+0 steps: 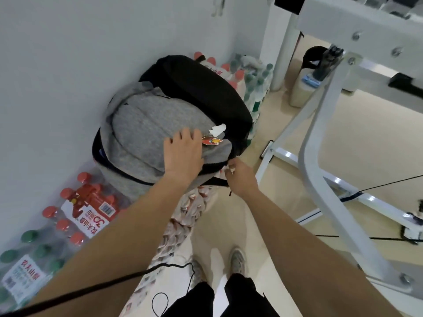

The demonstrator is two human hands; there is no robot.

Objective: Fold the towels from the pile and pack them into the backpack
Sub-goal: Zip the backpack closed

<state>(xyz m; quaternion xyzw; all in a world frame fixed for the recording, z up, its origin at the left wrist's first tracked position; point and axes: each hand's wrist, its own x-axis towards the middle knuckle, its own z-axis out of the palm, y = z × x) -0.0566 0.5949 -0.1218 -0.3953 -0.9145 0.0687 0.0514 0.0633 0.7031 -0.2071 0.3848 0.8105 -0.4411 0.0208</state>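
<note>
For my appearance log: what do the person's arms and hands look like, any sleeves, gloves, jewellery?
Left hand and right hand bare: no gloves, rings or watch visible. No sleeves on either forearm. A thin black cable crosses the left forearm.

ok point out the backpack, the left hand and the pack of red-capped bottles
backpack [146, 124]: head view, on its grey front panel
left hand [183, 154]: head view, on the back of the hand, flat on the backpack
pack of red-capped bottles [91, 215]: head view, on its red and white label

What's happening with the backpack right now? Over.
Status: left grip flat on backpack front. Right grip pinching its zipper edge. Backpack sits on water bottle packs. No towels in view.
</note>
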